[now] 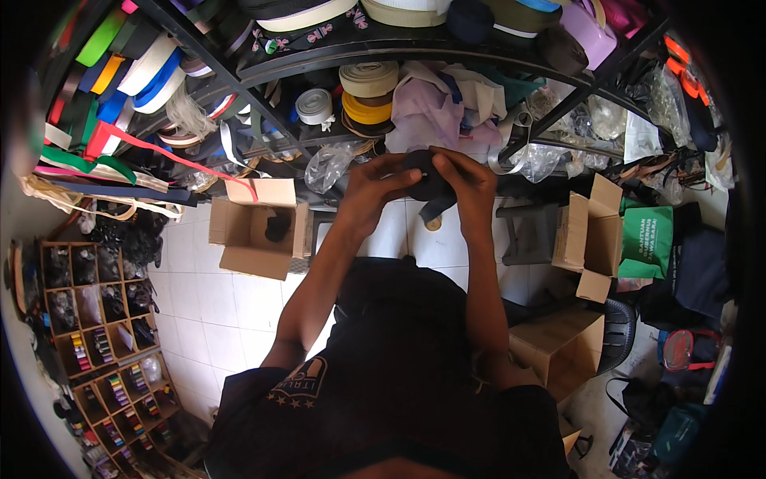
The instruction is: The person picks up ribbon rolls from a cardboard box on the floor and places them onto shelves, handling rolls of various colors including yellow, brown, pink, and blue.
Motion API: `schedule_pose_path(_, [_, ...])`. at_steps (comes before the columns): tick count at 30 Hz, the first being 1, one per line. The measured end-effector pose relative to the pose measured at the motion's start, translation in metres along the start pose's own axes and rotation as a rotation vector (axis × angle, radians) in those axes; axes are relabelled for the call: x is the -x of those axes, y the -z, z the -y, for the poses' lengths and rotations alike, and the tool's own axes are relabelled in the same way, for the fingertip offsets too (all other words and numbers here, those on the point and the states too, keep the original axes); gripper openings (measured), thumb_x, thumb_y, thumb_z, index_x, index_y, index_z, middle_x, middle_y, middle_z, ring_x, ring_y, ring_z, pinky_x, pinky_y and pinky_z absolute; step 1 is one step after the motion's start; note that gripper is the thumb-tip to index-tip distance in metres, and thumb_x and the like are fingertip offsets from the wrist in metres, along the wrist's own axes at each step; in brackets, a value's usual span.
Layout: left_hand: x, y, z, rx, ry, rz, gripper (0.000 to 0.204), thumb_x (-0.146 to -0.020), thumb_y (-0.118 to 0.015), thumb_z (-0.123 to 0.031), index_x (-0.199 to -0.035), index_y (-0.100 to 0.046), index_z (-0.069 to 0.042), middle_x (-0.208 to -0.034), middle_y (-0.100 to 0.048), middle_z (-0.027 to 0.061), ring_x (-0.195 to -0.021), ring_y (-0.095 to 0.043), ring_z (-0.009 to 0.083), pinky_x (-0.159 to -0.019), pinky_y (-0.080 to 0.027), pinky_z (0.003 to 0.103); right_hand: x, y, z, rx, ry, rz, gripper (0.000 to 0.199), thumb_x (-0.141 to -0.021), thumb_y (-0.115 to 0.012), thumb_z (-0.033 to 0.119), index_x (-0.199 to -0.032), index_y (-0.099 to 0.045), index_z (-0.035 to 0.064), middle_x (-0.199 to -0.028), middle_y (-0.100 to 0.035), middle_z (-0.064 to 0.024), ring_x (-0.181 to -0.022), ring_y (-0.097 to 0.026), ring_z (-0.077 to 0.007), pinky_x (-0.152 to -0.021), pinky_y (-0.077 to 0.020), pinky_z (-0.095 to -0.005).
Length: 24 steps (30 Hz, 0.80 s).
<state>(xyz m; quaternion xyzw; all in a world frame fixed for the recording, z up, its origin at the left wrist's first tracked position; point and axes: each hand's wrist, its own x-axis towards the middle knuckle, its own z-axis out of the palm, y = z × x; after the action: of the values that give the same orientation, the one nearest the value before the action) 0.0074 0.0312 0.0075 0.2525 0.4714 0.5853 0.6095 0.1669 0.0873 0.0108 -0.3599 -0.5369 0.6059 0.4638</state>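
Observation:
A dark roll of webbing strap (428,184) is held up in front of me between both hands. My left hand (373,190) grips its left side, with the thumb pressed onto the flat face. On the other side my right hand (469,185) has closed around the roll's upper right edge. A short loose tail (436,211) of the strap hangs from beneath the roll. The fingers behind the roll are hidden.
Ahead stands a black metal rack (335,60) with strap rolls and crumpled fabric. An open carton (259,255) with a dark item inside sits left; another carton (592,227) stands right, beside a green bag (648,231). A wooden pigeonhole shelf (85,326) holds thread spools.

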Motion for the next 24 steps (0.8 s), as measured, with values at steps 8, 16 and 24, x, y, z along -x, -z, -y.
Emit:
schedule_pose_path(8, [0.003, 0.000, -0.005, -0.367, -0.036, 0.139, 0.053, -0.076, -0.082, -0.018, -0.117, -0.059, 0.006, -0.106, -0.067, 0.0145, -0.101, -0.064, 0.0194, -0.088, -0.049, 0.031, 0.003, 0.025, 0.002, 0.065, -0.097, 0.088, 0.025, -0.081, -0.076, 0.014, -0.100, -0.074, -0.0005, -0.090, -0.072, -0.0071, -0.084, -0.065, -0.0121, -0.080, -0.0481, -0.0254])
schedule_pose_path(16, [0.019, -0.017, 0.002, -0.046, -0.054, -0.063, 0.043, -0.081, -0.078, -0.017, -0.112, -0.060, 0.005, -0.099, -0.068, 0.0119, -0.093, -0.065, 0.0169, -0.084, -0.051, 0.030, 0.016, 0.006, 0.006, -0.019, 0.013, 0.008, 0.030, -0.084, -0.074, 0.014, -0.109, -0.070, -0.0010, -0.101, -0.070, -0.0082, -0.093, -0.062, -0.0126, -0.085, -0.0473, -0.0264])
schedule_pose_path(24, [0.035, -0.005, -0.002, -0.161, -0.182, -0.062, 0.046, -0.080, -0.079, -0.018, -0.114, -0.059, 0.005, -0.101, -0.067, 0.0125, -0.096, -0.064, 0.0161, -0.085, -0.051, 0.031, 0.028, 0.001, 0.003, 0.083, 0.118, -0.016, 0.026, -0.087, -0.071, 0.012, -0.110, -0.070, 0.0004, -0.106, -0.068, -0.0085, -0.098, -0.061, -0.0142, -0.089, -0.0447, -0.0272])
